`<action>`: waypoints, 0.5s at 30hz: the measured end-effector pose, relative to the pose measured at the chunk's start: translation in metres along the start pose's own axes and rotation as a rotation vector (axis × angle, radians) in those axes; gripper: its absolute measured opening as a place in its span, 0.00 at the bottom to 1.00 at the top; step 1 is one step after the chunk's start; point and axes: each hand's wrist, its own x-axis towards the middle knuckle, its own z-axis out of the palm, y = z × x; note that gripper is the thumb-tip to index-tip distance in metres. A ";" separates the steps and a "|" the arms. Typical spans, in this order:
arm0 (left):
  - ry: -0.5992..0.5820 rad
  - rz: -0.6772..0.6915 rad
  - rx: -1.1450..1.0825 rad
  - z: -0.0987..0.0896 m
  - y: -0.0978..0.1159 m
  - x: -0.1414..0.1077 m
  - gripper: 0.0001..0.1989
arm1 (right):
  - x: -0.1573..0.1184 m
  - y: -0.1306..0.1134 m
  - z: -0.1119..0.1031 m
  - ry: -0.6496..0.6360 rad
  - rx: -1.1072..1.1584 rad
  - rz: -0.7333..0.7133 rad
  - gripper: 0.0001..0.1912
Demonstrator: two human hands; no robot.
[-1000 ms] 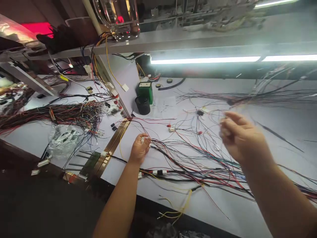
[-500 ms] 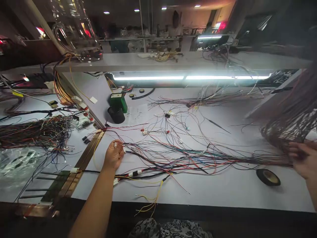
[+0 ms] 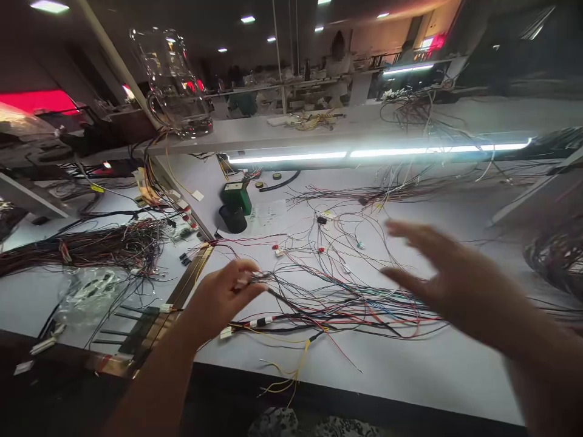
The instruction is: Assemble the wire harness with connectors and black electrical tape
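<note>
My left hand [image 3: 232, 294] is closed around the left end of a long wire bundle [image 3: 337, 297], with a small pale piece between thumb and fingers. The bundle fans out to the right across the white table. My right hand [image 3: 446, 273], somewhat blurred, hangs over the right part of the bundle with thumb and fingers apart and nothing between them. Just below the bundle's left part is a black and white sleeved cable [image 3: 262, 322]. Yellow wires [image 3: 298, 361] reach the front edge. Loose wires with a black connector [image 3: 322, 220] and red connectors lie behind.
A green box [image 3: 237, 197] and black cup [image 3: 233, 218] stand at the back left. A shelf [image 3: 255, 136] with a lit tube crosses above. Brown wire bundles [image 3: 109, 246] lie left, beside a plastic bag [image 3: 93, 291]. Coiled wires [image 3: 555, 255] hang at the right.
My right hand has left the right end of the bundle, come inward and opened. My left hand has turned, its fingers loosened somewhat around the wire end. The view has shifted left.
</note>
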 end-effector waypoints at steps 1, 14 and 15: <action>-0.056 0.078 0.061 -0.004 0.013 -0.006 0.12 | 0.016 -0.036 0.015 -0.118 0.152 -0.140 0.36; 0.148 0.253 0.222 0.000 -0.012 -0.059 0.06 | 0.041 -0.173 0.132 -0.462 0.462 -0.530 0.10; 0.171 0.263 0.265 0.002 -0.013 -0.059 0.06 | 0.038 -0.172 0.137 -0.438 0.427 -0.541 0.11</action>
